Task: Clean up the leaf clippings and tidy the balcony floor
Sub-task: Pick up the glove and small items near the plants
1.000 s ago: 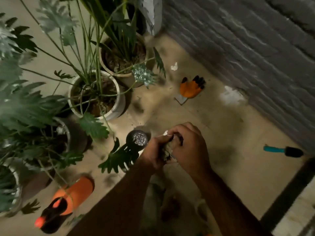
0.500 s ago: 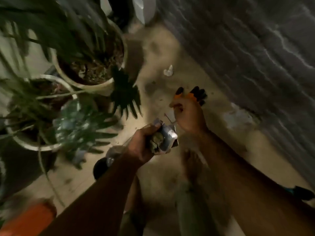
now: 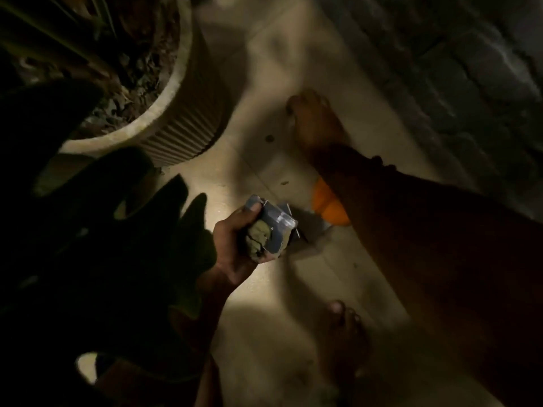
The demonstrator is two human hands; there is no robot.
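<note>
My left hand (image 3: 235,245) grips a crumpled grey wrapper (image 3: 277,227) packed with greenish leaf clippings (image 3: 258,237), held low over the beige balcony floor (image 3: 264,289). My right hand (image 3: 314,121) is stretched forward, down at the floor close to the grey brick wall (image 3: 440,83). It is blurred, and its fingertips and whatever lies under them are hidden. An orange work glove (image 3: 324,205) lies on the floor, partly covered by my right forearm. Two small dark bits (image 3: 269,138) lie on the floor between the pot and my right hand.
A ribbed pale plant pot (image 3: 182,113) filled with soil and dry leaves stands at the upper left. Large dark leaves (image 3: 102,245) fill the left side, close to my left arm. A bare foot (image 3: 343,321) stands on the floor at the lower middle.
The view has swung down and closer to the floor. My right hand has moved forward past the orange glove to the floor by the wall. My left hand keeps hold of the wrapper.
</note>
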